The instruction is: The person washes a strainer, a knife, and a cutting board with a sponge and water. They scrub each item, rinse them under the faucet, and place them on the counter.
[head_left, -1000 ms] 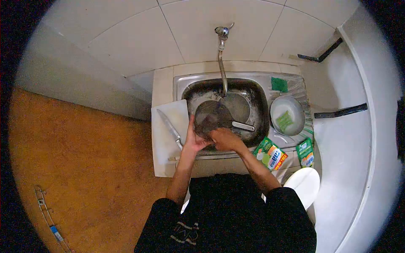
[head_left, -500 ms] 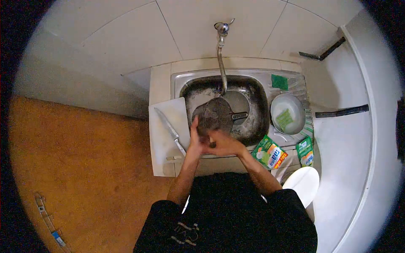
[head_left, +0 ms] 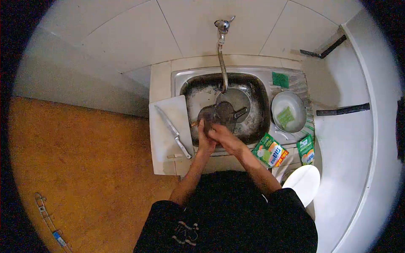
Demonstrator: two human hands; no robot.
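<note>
My left hand (head_left: 205, 138) and my right hand (head_left: 223, 135) are close together over the near side of the sink. Between them is a dark, rounded piece of cookware (head_left: 206, 114); a short brown stub (head_left: 194, 124) sticks out at its left. My left fingers press along its near side. My right fingers are curled in beside them, and what they grip is partly hidden. Just beyond lies a dark pan (head_left: 225, 113) with a black looped handle (head_left: 241, 113) pointing right. A round, grey lid-like or pan-like thing (head_left: 242, 99) rests in the sink (head_left: 260, 122).
A knife (head_left: 171, 124) lies on a white cutting board (head_left: 162, 147) at left. The faucet (head_left: 223, 69) hangs over the sink. At right are a green scouring pad (head_left: 280, 79), a bowl (head_left: 276, 107) holding a sponge (head_left: 285, 117), two green pouches (head_left: 269, 151), and a white plate (head_left: 303, 183).
Both hands have moved slightly right and farther into the sink. The dark pan has turned so its handle points more upward, and the brown stub now shows at left.
</note>
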